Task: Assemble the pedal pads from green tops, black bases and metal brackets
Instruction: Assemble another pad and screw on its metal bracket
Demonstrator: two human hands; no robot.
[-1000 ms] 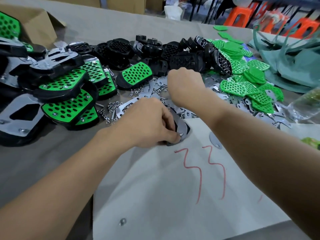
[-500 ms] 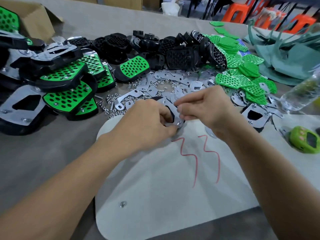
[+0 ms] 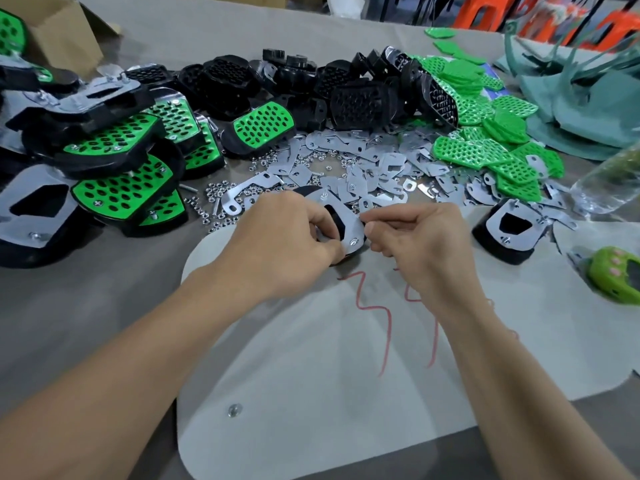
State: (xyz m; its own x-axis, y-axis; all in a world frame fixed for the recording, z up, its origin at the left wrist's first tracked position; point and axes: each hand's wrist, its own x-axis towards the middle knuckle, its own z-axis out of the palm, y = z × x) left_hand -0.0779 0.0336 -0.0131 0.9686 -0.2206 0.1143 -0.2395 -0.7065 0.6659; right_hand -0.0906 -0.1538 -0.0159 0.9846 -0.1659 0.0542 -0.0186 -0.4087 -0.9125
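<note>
My left hand [image 3: 280, 244] grips a pedal pad [image 3: 341, 221] lying metal bracket up on the pale mat, its black base underneath. My right hand [image 3: 420, 242] is pinched at the pad's right edge; whatever small part sits between the fingertips is hidden. Loose metal brackets [image 3: 367, 161] and small nuts [image 3: 221, 199] lie scattered just beyond. Black bases [image 3: 360, 102] are piled at the back. Green tops [image 3: 485, 147] are heaped at the right. Finished pads [image 3: 117, 188] are stacked at the left.
A pale mat [image 3: 311, 393] with red scribbles covers the near table. Another bracket-up pad [image 3: 509, 230] sits to the right, beside a green device [image 3: 616, 275]. A clear bottle [image 3: 609, 181] lies at the right edge. A cardboard box [image 3: 59, 32] stands far left.
My right hand came back from the bracket and nut pile to the pad's right edge, fingers pinched. My left hand kept hold of the pad.
</note>
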